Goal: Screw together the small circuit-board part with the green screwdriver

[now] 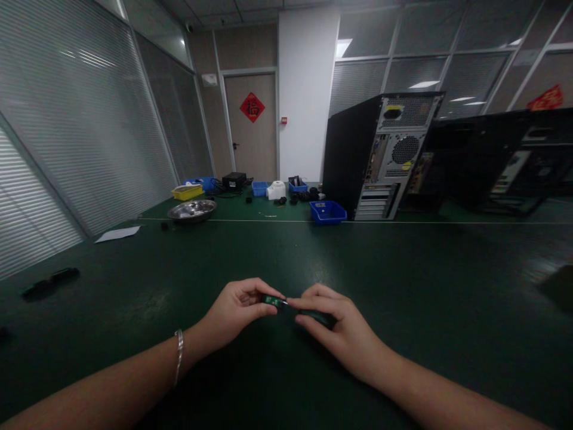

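A small green circuit board [272, 301] is pinched between the thumb and fingers of my left hand [239, 307], just above the table. My right hand [338, 319] is closed around a dark-handled tool [317, 316], its index finger stretched along toward the board. A short bright metal tip [285, 303] shows at the board's right end, seemingly touching it. Whether it belongs to the tool or the board I cannot tell. The tool's kind is unclear, as fingers cover much of it.
The dark green table [259, 251] carries a blue bin [328, 213], a round metal dish [192, 210] and a yellow tray [187, 192] farther back. A black computer tower [351, 161] stands at the back right. Dark pieces [51, 282] and a white paper [117, 234] lie left.
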`<state>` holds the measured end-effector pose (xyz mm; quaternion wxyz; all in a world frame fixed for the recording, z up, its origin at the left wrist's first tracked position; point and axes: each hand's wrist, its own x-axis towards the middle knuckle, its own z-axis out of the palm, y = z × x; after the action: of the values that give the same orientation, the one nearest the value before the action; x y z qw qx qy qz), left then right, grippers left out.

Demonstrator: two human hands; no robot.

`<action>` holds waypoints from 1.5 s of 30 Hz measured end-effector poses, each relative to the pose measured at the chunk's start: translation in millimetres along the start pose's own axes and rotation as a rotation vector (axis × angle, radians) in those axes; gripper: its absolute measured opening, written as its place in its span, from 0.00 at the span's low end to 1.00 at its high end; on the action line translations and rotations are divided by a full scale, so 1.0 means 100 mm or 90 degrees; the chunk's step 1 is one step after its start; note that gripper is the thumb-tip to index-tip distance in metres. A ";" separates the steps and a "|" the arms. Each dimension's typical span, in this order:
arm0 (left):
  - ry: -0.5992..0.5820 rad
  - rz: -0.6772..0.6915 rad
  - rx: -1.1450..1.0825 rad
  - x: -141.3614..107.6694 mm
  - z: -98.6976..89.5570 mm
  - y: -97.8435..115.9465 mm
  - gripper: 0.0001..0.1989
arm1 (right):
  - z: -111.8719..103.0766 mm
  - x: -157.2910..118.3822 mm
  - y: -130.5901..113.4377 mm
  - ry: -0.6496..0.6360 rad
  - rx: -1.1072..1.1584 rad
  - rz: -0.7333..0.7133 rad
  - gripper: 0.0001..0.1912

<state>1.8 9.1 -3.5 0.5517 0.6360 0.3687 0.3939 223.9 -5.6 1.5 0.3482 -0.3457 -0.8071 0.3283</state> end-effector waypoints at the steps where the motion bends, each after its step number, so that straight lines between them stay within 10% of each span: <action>1: -0.002 -0.003 -0.003 0.00 0.00 0.00 0.10 | 0.00 0.00 0.01 -0.002 0.001 -0.001 0.16; 45: -0.011 -0.057 -0.047 0.00 0.00 0.02 0.11 | 0.00 0.00 -0.01 -0.012 -0.022 0.004 0.16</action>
<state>1.9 9.1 -1.3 0.5947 0.6017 0.3773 0.3769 223.9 -6.3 2.3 0.3335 -0.3510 -0.8149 0.3186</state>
